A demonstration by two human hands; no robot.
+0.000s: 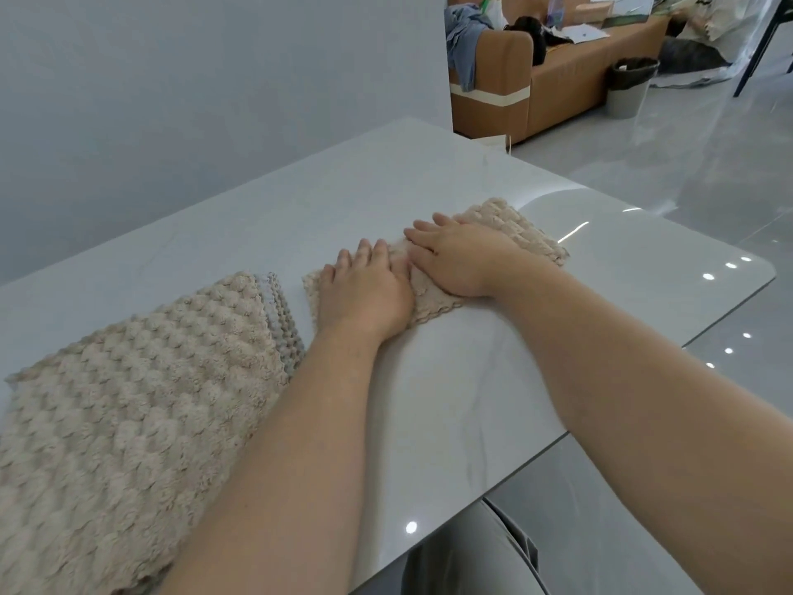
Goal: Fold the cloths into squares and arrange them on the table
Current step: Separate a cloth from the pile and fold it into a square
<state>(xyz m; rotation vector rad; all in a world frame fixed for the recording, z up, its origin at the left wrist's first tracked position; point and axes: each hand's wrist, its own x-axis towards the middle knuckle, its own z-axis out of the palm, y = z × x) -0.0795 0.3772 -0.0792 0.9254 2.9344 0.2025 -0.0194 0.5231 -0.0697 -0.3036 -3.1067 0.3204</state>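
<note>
We are smoothing a half-folded beige cloth [528,234] on the counter [386,186], left grip [364,289] and right grip [455,259] flat-fingered on it, clasping nothing; next, we judge, comes another fold into a square, beside the waiting pile [128,401].

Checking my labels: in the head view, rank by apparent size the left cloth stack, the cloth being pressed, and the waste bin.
1. Cloth stack, enlarged by nearness
2. Pressed cloth
3. Waste bin, far away
</note>
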